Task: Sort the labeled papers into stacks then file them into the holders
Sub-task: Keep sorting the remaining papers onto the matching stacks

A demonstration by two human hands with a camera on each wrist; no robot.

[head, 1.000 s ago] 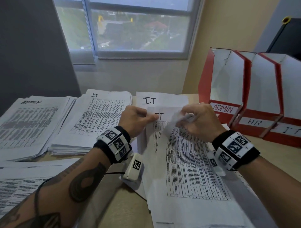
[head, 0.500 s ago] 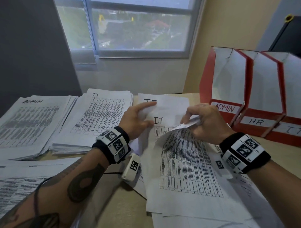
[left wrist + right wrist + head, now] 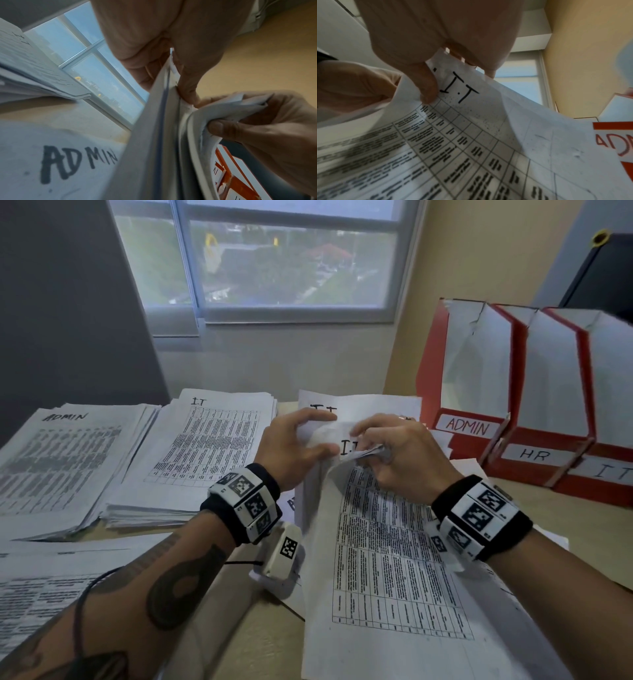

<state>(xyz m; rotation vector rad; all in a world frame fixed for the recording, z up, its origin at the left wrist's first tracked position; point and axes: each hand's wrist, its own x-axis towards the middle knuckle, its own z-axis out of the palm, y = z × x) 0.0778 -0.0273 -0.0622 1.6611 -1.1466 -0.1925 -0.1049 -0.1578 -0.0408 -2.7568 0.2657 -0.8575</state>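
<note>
Top IT sheet [image 3: 383, 542] is peeling further off the unsorted pile than half a second ago: my right hand [image 3: 394, 460] now has its top edge bunched, thumb on the "I.T" mark, fingers curled behind. Left hand [image 3: 291, 450] has moved from flat-open to a pinch on the sheets behind, thumb and fingers clamped on their upper left edge, so the pile stays put while I separate one.

Meaning: one more IT sheet is nearly free. Next sheet behind it also reads IT, so I judge a run of these goes to the same stack. Filing hasn't started; the holders look empty from here.

Landmark = IT stack [image 3: 195, 460]:
- ADMIN stack [image 3: 61, 460] just left of it, edges touching.
- The sheet in hand and its pile just right of it.
- More printed sheets [image 3: 41, 583] nearer me, to its left; label not readable.
- Holders [image 3: 520, 419] ADMIN, HR, IT, well right of it, red, upright, side by side.

Surface: tan desk [image 3: 260, 635]. Room: window [image 3: 274, 258] behind the stack, beige wall to the right, dark panel to the left.
</note>
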